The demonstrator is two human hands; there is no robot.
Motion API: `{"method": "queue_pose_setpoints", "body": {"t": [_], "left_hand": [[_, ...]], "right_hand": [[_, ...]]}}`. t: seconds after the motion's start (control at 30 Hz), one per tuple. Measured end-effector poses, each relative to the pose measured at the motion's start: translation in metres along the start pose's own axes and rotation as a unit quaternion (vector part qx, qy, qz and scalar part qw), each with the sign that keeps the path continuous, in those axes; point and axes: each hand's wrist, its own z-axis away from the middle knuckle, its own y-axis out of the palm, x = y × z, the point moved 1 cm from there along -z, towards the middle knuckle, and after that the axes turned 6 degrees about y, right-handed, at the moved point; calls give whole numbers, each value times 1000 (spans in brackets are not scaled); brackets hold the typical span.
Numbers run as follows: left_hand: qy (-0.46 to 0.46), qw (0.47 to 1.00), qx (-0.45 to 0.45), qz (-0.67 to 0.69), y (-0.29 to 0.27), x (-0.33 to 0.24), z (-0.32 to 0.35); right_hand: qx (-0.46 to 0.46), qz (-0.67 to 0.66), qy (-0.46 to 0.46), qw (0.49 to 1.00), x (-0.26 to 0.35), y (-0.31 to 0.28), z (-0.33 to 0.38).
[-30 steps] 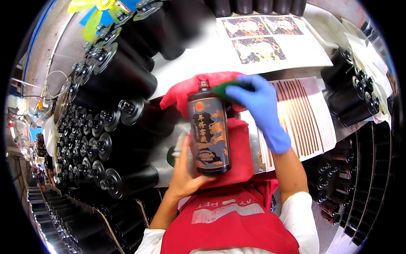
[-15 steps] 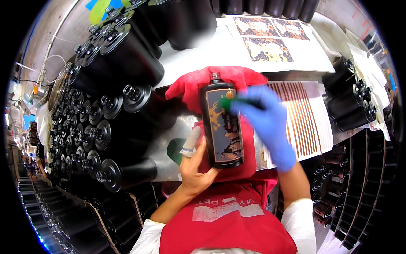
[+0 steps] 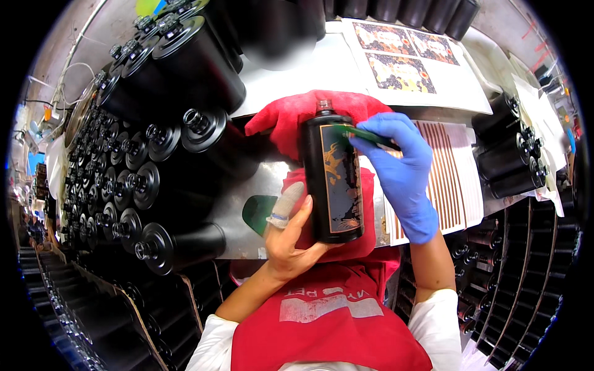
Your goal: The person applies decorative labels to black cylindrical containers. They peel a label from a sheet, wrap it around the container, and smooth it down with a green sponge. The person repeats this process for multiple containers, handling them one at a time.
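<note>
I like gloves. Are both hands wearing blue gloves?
No, only the right hand wears a blue glove; the left hand is bare with a wrapped finger.

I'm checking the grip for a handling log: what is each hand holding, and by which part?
The left hand grips the black bottle at its base end. The gloved right hand pinches a green scraper by its rear end.

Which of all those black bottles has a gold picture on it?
The black bottle lying on the red cloth, between both hands. The black bottles stacked at the left look plain.
</note>
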Motion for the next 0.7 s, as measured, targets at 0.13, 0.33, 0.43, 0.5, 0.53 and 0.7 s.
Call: {"method": "queue_pose_setpoints", "body": {"t": [0.13,0.33,0.43,0.5,0.53,0.7], "left_hand": [[-5,1000,-1,-10,1,6,3],[-100,994,26,27,5,14,21],[-100,993,22,50,6,12,17],[-77,997,-1,28,8,15,11],[-100,993,23,63,6,16,17],[-78,996,19,47,8,17,18]], "right_hand": [[239,239,-196,921,17,0,58],[253,226,-134,931,58,-17,62],[254,200,-151,934,42,-15,50],[402,193,-167,879,51,-12,66],[421,221,-165,864,65,-13,80],[210,284,-114,928,31,11,-15]]}}
